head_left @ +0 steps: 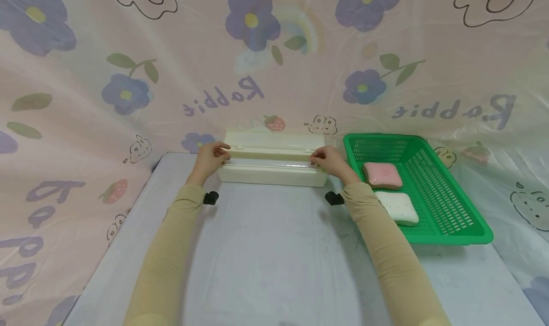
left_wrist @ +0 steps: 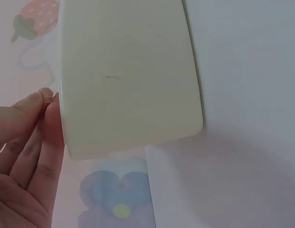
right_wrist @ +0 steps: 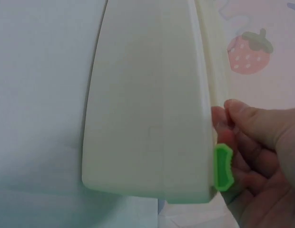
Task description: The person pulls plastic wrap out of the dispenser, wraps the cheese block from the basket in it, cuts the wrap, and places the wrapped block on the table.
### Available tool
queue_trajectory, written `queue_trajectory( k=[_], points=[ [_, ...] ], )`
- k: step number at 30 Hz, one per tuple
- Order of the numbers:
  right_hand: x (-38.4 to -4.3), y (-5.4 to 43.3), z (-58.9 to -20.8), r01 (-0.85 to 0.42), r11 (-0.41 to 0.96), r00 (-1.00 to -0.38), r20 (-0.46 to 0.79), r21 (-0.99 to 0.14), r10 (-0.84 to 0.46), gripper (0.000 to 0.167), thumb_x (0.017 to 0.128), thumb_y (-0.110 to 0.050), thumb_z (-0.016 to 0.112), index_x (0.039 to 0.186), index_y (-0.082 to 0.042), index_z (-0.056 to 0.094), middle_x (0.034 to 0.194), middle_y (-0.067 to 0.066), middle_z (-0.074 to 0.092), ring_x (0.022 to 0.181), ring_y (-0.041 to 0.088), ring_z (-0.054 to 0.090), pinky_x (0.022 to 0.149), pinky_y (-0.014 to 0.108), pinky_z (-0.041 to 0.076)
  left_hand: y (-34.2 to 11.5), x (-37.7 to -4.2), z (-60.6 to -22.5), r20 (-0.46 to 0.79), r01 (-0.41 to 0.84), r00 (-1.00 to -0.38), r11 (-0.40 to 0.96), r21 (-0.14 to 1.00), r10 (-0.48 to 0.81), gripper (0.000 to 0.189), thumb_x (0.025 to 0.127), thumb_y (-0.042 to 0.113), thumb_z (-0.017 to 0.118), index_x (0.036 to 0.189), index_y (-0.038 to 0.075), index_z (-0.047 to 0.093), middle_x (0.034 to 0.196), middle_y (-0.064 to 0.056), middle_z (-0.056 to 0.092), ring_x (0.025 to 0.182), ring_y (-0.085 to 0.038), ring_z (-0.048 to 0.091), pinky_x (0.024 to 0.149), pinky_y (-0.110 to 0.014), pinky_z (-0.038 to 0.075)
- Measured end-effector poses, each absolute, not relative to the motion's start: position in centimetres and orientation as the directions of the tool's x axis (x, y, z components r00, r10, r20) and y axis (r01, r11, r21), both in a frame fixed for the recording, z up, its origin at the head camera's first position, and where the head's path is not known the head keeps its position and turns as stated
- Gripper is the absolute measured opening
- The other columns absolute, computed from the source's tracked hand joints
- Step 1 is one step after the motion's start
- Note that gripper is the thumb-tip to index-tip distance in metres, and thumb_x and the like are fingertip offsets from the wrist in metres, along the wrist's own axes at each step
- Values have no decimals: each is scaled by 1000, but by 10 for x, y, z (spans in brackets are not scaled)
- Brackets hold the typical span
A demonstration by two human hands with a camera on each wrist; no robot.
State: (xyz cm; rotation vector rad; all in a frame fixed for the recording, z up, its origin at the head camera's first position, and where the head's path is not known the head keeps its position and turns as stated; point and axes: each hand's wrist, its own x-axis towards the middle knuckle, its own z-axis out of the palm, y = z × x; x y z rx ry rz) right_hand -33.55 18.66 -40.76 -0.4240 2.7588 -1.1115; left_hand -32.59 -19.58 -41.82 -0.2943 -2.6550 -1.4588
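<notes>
A long cream-white cling film dispenser point(head_left: 272, 176) lies across the far end of the table with its lid point(head_left: 274, 139) tipped up against the backdrop. Clear, shiny cling film point(head_left: 280, 163) stretches along its opening between the two hands. At the left end my left hand point(head_left: 210, 160) pinches the film's edge between thumb and fingertip. My right hand point(head_left: 332, 161) does the same at the other end, thumb against forefinger. In the right wrist view a green slider point(right_wrist: 223, 167) sticks out from the dispenser's edge beside the right fingers. The dispenser's front partly hides the film in both wrist views.
On the right stands a green plastic basket point(head_left: 456, 192) holding a pink sponge-like block point(head_left: 383, 175) and a white speckled one point(head_left: 399, 208). My right forearm passes in front of its near left side. A patterned cloth point(head_left: 296, 78) hangs behind the white table point(head_left: 270, 259).
</notes>
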Motion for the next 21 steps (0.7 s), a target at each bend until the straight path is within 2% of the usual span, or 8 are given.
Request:
queue_trajectory(
  k=[5, 10, 16, 21],
  points=[
    [-340, 189, -408, -206, 685, -952, -20, -699, -306, 19, 94, -13, 62, 104, 1, 69, 95, 12, 68, 85, 23, 59, 71, 32, 49, -196, -325, -414, 161, 206, -978, 480, 853, 133, 29, 89, 1, 66, 117, -6, 61, 93, -20, 65, 85, -39, 66, 66, -28, 58],
    [-342, 191, -409, -196, 676, -953, -23, -710, -301, 22, 89, -9, 69, 108, 2, 68, 96, 13, 65, 87, 24, 58, 74, 33, 49, -196, -326, -412, 178, 229, -973, 531, 816, 147, 26, 91, 3, 64, 116, -5, 63, 92, -18, 67, 82, -32, 66, 69, -33, 57],
    [-340, 188, -408, -185, 684, -958, -24, -705, -285, 21, 89, -3, 67, 108, 4, 67, 98, 15, 64, 89, 26, 58, 76, 34, 49, -195, -330, -414, 174, 245, -969, 574, 782, 176, 31, 86, 3, 70, 116, -3, 63, 102, -18, 67, 92, -31, 63, 78, -40, 55],
    [-338, 186, -408, -174, 697, -962, -29, -696, -270, 13, 90, -6, 66, 101, 1, 69, 97, 12, 64, 87, 25, 55, 73, 33, 48, -195, -330, -415, 153, 225, -973, 566, 793, 172, 27, 85, -2, 70, 111, -5, 66, 98, -17, 69, 91, -30, 64, 79, -38, 55]
  ],
)
